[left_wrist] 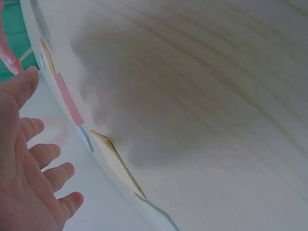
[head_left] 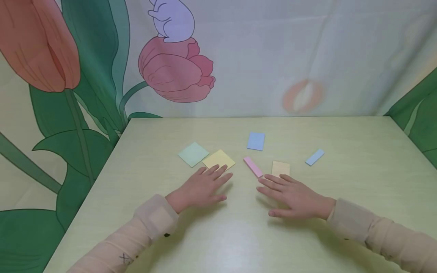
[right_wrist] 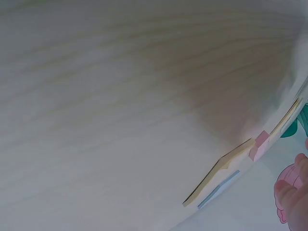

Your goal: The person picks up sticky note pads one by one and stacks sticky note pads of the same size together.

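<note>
My left hand (head_left: pixel 206 186) hovers over the table with fingers spread, its fingertips overlapping the near edge of a yellow square sticky-note pad (head_left: pixel 219 159) in the head view. Left of that pad lies a green square pad (head_left: pixel 193 154). Across from it, my right hand (head_left: pixel 295 195) is held palm down with straight fingers, partly covering a pale orange square pad (head_left: pixel 280 168). Close to its fingertips is a narrow pink strip pad (head_left: pixel 253 167). Both hands hold nothing. In the left wrist view, the left fingers (left_wrist: pixel 57 175) stand apart from the pads.
A blue square pad (head_left: pixel 256 141) lies farther back on the pale table (head_left: pixel 358 151). Toward the right is a narrow blue strip pad (head_left: pixel 315 157). Behind the table's back edge hangs a cloth (head_left: pixel 252 57) printed with tulips and a white animal.
</note>
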